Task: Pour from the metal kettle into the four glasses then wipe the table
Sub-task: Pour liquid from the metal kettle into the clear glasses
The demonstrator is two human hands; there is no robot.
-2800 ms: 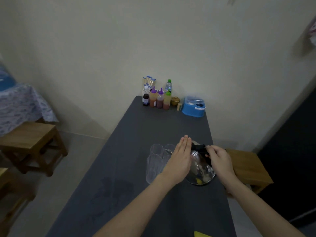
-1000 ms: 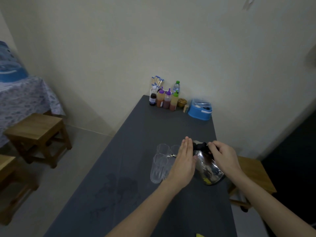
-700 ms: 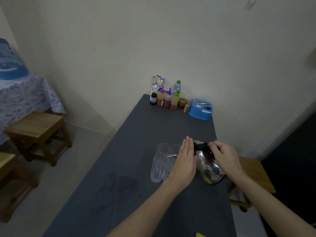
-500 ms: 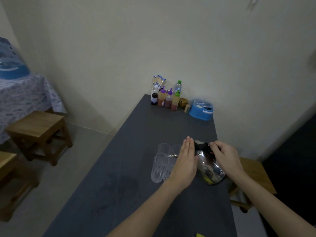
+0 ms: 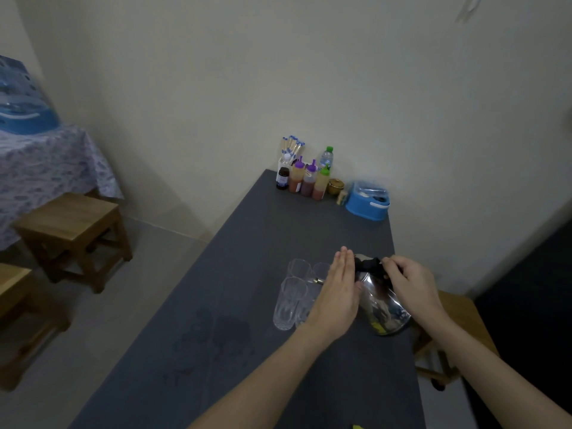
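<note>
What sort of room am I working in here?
Probably a small eatery or home dining room: sauce bottles and a chopstick holder on the grey table, wooden stools beside.

The metal kettle (image 5: 382,305) is shiny and rounded, with a black handle and lid knob at its top — it leans toward the glasses, its thin spout reaching over them at rim height, its base near the right edge of the table (image 5: 278,230). The four glasses (image 5: 297,292) are clear, ribbed tumblers, upright and clustered two by two just left of the kettle; whether they hold any liquid cannot be told. The table is long and dark grey, with faint damp smudges on its near part.
</note>
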